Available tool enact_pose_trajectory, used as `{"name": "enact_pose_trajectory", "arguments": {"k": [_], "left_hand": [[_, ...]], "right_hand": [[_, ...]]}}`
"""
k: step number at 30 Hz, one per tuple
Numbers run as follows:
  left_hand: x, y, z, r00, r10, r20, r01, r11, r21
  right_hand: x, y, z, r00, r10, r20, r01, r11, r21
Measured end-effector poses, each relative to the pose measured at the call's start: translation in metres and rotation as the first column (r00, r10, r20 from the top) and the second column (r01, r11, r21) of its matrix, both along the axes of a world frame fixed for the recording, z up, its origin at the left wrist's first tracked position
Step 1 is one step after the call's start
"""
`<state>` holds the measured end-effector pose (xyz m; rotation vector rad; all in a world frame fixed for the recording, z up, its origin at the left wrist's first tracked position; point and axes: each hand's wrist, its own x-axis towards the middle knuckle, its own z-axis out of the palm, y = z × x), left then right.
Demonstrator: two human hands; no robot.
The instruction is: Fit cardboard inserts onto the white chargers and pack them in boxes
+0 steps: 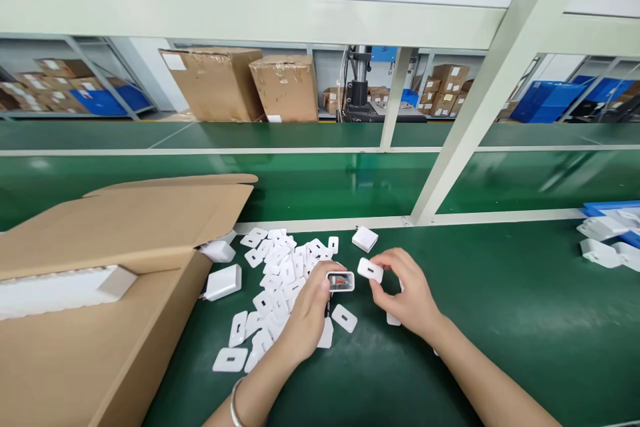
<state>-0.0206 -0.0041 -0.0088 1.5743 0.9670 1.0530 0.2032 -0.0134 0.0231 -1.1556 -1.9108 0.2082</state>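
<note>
My left hand (309,310) grips a white charger housing (341,281) whose open end faces me, with a reddish-orange part visible inside. Close to its right, my right hand (406,293) pinches a white slotted end cap (370,270) between thumb and fingers. Cap and housing are apart. Many more end caps (287,271) lie in a loose pile beyond and left of my left hand. A single cap (345,318) rests between my hands. Behind them sits a charger (365,239). Another white piece (393,319) shows partly beneath my right hand.
An open cardboard box (165,320) with a row of white pieces (65,290) stands at left. Beside it lies a white charger (223,282). White housings (600,252) sit at the far right. A pale metal post (470,107) slants up from the green bench (500,320).
</note>
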Motion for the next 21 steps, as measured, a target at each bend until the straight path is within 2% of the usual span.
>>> {"name": "enact_pose_trajectory", "arguments": {"k": [4, 13, 15, 17, 19, 21], "left_hand": [[0.004, -0.008, 0.007, 0.995, -0.096, -0.029, 0.098, 0.994, 0.056], [0.011, -0.01, 0.009, 0.992, -0.119, -0.038, 0.12, 0.992, 0.025], [0.011, -0.011, 0.009, 0.992, -0.125, -0.021, 0.126, 0.992, 0.027], [0.01, -0.012, 0.008, 0.99, -0.141, 0.003, 0.14, 0.989, 0.049], [0.01, -0.015, 0.006, 0.987, -0.159, 0.02, 0.157, 0.984, 0.088], [0.009, -0.017, 0.005, 0.985, -0.171, 0.012, 0.168, 0.978, 0.12]], "right_hand": [[-0.017, -0.013, -0.001, 0.996, 0.088, 0.024, -0.09, 0.987, 0.13], [-0.016, -0.014, -0.008, 0.987, 0.159, 0.022, -0.16, 0.982, 0.097], [-0.017, -0.016, -0.009, 0.987, 0.16, -0.02, -0.16, 0.987, 0.029], [-0.018, -0.017, -0.011, 0.985, 0.135, -0.111, -0.148, 0.983, -0.11], [-0.02, -0.019, -0.012, 0.969, 0.103, -0.226, -0.164, 0.947, -0.275], [-0.022, -0.021, -0.014, 0.941, 0.108, -0.321, -0.24, 0.881, -0.408]]}}
